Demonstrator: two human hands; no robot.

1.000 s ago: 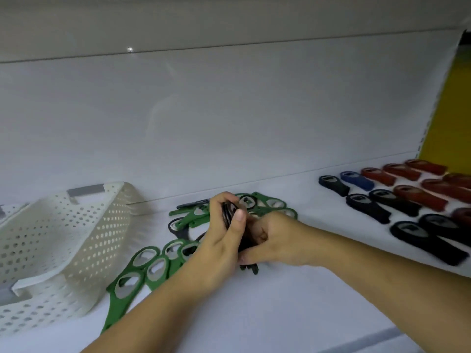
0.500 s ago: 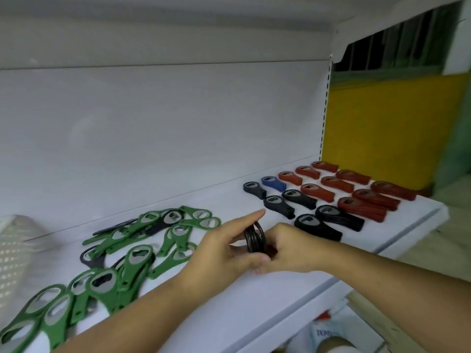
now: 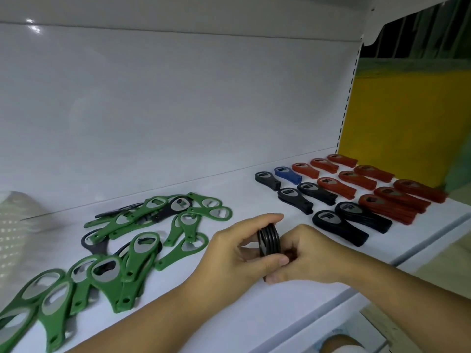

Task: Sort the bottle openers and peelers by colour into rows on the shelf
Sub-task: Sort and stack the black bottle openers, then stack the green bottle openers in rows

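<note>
A stack of black bottle openers (image 3: pixel 269 239) stands on edge between both hands above the white shelf (image 3: pixel 229 314). My left hand (image 3: pixel 237 253) grips the round heads, thumb below and fingers over the top. My right hand (image 3: pixel 303 256) holds the handle ends, which it hides. To the left lies a loose heap of green openers (image 3: pixel 142 240) with a few black ones mixed in. At the right stand sorted rows: black openers (image 3: pixel 339 226), one blue opener (image 3: pixel 288 174) and red openers (image 3: pixel 387 205).
A white perforated basket (image 3: pixel 15 225) shows blurred at the far left. The shelf's front edge (image 3: pixel 331 301) runs diagonally under my forearms. A yellow wall (image 3: pixel 397 123) lies beyond the shelf's right end.
The view has swung right, away from the basket. Both hands have carried the black stack rightward from the green heap toward the sorted rows.
</note>
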